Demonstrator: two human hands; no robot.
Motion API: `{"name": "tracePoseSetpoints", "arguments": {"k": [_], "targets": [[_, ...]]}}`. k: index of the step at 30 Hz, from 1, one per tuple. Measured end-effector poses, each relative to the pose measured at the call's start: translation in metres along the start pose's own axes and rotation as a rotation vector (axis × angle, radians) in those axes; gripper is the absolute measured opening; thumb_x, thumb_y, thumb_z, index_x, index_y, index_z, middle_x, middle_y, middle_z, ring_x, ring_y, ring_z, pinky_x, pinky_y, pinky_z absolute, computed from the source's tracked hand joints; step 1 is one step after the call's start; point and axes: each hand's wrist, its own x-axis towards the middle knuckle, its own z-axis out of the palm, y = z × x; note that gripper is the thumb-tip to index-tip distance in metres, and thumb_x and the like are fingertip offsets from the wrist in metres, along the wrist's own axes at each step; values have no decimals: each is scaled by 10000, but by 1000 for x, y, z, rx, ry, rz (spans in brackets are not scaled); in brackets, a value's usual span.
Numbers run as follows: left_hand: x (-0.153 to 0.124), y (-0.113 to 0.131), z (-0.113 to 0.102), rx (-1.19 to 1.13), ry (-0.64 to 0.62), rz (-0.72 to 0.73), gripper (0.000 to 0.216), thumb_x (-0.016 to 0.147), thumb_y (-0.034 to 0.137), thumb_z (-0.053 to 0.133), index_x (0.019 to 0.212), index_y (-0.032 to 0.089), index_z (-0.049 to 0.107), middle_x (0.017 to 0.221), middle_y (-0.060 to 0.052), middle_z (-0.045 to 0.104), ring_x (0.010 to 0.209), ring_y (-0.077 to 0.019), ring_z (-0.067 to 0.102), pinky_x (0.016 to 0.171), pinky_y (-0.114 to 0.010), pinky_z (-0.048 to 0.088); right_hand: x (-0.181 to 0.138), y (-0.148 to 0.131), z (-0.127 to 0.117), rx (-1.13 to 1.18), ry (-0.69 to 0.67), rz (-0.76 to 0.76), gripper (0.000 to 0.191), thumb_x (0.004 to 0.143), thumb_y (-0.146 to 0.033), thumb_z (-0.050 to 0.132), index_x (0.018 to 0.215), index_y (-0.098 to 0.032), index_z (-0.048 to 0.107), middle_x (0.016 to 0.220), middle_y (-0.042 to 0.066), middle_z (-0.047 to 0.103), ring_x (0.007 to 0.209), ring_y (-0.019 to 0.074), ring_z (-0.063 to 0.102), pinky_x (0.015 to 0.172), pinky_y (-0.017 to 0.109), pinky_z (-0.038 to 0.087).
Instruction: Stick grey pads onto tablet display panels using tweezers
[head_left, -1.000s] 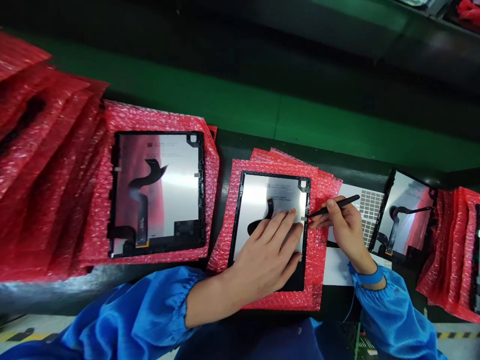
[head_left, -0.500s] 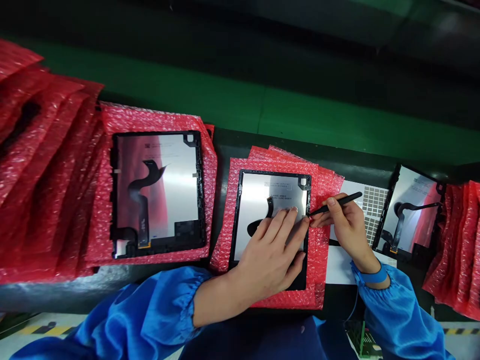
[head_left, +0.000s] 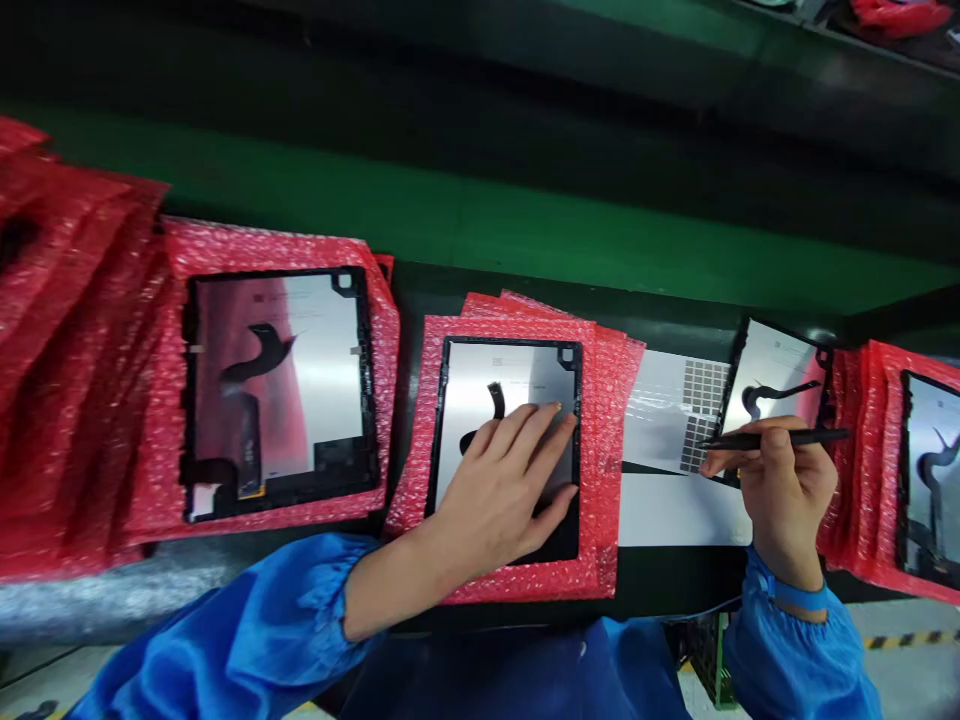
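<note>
My left hand (head_left: 501,480) lies with spread fingers on the silvery back of a black-framed tablet display panel (head_left: 465,375). A black ribbon cable (head_left: 496,400) on that panel is partly hidden under the hand. The panel rests on red bubble-wrap bags (head_left: 600,400). In my right hand (head_left: 787,490) is a slim black tweezers-like tool (head_left: 806,437), its tip pointing left over a white sheet (head_left: 660,390) bearing a grid of small grey squares. Whether the tip holds a square is too small to tell.
Another display panel (head_left: 330,400) lies on red bubble wrap at the left, beside a leaning stack of red bags (head_left: 67,380). Behind my right hand a panel (head_left: 780,350) leans against more red bags (head_left: 847,430). A further panel (head_left: 934,400) shows at the right edge.
My right hand has moved right with the black tool, from the middle panel's right edge to the sheet of squares. The left hand stays on the panel. The view has shifted rightward.
</note>
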Motion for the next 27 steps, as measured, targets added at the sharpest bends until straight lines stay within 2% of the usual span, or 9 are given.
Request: {"name": "tracePoseSetpoints", "arguments": {"k": [4, 7, 9, 12, 15, 19, 27], "targets": [[6, 8, -5, 119, -27, 18, 585, 1014, 403, 532, 1429, -2, 608, 1468, -280, 602, 1288, -442, 586, 990, -545, 522, -32, 14, -56, -162, 47, 40, 245, 986, -465, 749, 943, -226, 717, 687, 35, 790, 523, 251, 768, 517, 353, 654], [12, 25, -5, 152, -25, 61, 637, 1048, 441, 476, 1463, -34, 563, 1594, -305, 493, 1427, -455, 512, 1117, -558, 461, -51, 30, -86, -241, 44, 127, 290, 978, -521, 741, 944, -236, 703, 677, 38, 786, 548, 272, 780, 529, 371, 664], [14, 42, -2, 102, -44, 151, 670, 1067, 468, 448, 1513, -27, 522, 1660, -280, 427, 1520, -431, 431, 1205, -538, 393, -62, 37, -98, -266, 23, 178, 320, 981, -554, 721, 944, -238, 692, 669, 43, 784, 553, 277, 780, 532, 377, 664], [10, 69, 10, -15, -135, 334, 733, 1070, 573, 427, 1564, 37, 505, 1715, -208, 373, 1579, -388, 366, 1250, -516, 347, -73, 43, -106, -285, -2, 220, 335, 988, -569, 705, 943, -238, 670, 656, 45, 780, 565, 273, 782, 537, 367, 660], [3, 85, 24, -62, -246, 424, 782, 1033, 662, 470, 1567, 94, 529, 1731, -171, 349, 1588, -379, 357, 1245, -535, 351, -79, 46, -107, -297, -22, 225, 332, 1008, -565, 679, 957, -238, 654, 674, 46, 787, 601, 259, 792, 572, 353, 664], [-3, 86, 33, -48, -338, 408, 782, 1013, 653, 534, 1588, 124, 512, 1737, -161, 332, 1598, -377, 338, 1251, -563, 337, -80, 47, -106, -322, -28, 233, 333, 1022, -565, 660, 975, -235, 637, 701, 48, 798, 619, 246, 794, 601, 346, 665], [0, 82, 29, -52, -331, 400, 769, 999, 643, 572, 1600, 168, 500, 1744, -138, 326, 1600, -357, 341, 1259, -548, 330, -77, 43, -107, -326, -60, 258, 347, 1008, -582, 673, 974, -240, 625, 686, 41, 786, 622, 253, 794, 603, 354, 668]]}}
